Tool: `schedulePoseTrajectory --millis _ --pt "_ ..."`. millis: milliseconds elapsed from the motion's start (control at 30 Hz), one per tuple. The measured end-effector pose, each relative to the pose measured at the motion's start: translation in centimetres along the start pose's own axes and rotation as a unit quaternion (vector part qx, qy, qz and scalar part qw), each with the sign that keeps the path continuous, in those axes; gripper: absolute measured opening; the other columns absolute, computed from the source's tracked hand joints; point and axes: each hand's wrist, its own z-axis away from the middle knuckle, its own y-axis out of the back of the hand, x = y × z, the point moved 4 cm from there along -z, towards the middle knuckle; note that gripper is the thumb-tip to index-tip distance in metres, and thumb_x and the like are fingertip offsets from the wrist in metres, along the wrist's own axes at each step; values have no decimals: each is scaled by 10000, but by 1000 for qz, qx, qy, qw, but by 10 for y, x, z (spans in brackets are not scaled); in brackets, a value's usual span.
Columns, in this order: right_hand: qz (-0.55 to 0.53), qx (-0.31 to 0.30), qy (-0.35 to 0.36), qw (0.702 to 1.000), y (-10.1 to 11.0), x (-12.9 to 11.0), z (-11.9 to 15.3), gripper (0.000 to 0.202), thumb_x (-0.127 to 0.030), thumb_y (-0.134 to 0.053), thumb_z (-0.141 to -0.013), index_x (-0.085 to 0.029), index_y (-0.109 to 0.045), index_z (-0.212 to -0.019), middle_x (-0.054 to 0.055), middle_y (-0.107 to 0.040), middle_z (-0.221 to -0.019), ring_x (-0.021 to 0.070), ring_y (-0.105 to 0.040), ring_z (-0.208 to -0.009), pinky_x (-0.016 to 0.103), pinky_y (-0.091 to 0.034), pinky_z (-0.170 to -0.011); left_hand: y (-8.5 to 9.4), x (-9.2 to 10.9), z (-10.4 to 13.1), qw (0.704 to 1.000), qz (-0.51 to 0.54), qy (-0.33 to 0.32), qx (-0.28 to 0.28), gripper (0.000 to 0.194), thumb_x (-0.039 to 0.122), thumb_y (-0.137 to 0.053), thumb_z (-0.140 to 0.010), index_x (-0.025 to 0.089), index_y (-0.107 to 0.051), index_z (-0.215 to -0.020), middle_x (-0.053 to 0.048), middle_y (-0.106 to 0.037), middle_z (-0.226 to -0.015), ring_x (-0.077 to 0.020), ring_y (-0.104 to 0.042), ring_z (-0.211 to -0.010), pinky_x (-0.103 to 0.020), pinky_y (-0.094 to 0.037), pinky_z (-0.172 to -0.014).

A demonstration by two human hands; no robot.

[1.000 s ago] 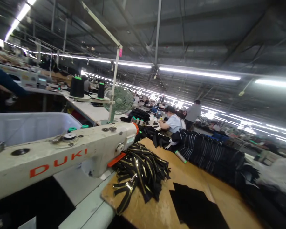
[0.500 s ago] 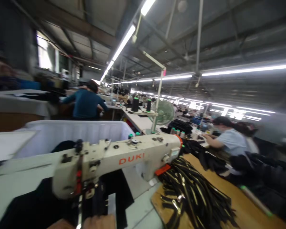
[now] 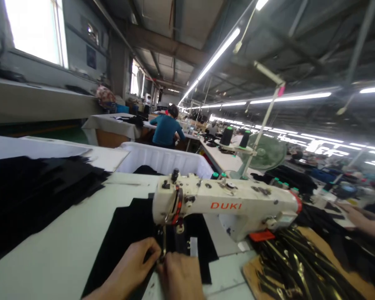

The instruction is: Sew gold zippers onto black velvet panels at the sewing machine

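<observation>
A white sewing machine (image 3: 228, 208) with orange DUKI lettering stands before me. Black fabric (image 3: 118, 233) lies flat under its head. A dark zipper (image 3: 164, 241) with a shiny line of teeth runs from the needle area toward me. My left hand (image 3: 137, 260) pinches the zipper just in front of the machine head, thumb and forefinger together. Close beside it, my right hand (image 3: 181, 273) is closed at the same zipper, its fingertips partly hidden. Just past my right hand, a small grey plate (image 3: 193, 246) stands up beside the machine foot.
Stacked black fabric (image 3: 34, 196) covers the left. Behind the machine is a white plastic bin (image 3: 162, 156). Gold-toothed zippers (image 3: 293, 262) are piled at right. Thread cones (image 3: 226, 136) and a green fan (image 3: 264, 152) stand behind. A co-worker (image 3: 167, 129) sits ahead; another person's arm (image 3: 359, 218) reaches in at right.
The view has swung left, so the machine appears farther right and the fabric stack has come into view. Both hands now show more fully, close together at the zipper.
</observation>
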Motion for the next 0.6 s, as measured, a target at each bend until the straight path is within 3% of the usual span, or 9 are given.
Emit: schedulePoseTrajectory --millis 67,200,600 --pt "-27 -25 0 999 13 5 3 61 -282 -628 -921 -227 -647 -903 6 -726 -828 242 -711 -761 285 -406 -592 6 3 1 1000 10 17 -16 211 279 -512 -897 190 -678 -802 -23 -723 -805 -189 -680 -776 -247 -496 -727" --pt "-45 -45 -57 996 24 18 10 256 -388 -468 -1024 -223 -612 -890 8 -710 -787 209 -696 -689 276 -319 -539 11 4 3 999 16 28 -38 197 271 -536 -905 210 -723 -894 -11 -730 -880 -185 -673 -840 -245 -478 -785" --pt "5 -44 -98 994 21 -4 8 224 -347 -466 -1032 -230 -605 -901 -3 -701 -824 217 -703 -708 290 -360 -520 9 10 8 1000 -4 16 -22 201 266 -511 -929 200 -679 -841 -16 -712 -839 -190 -672 -810 -264 -472 -763"
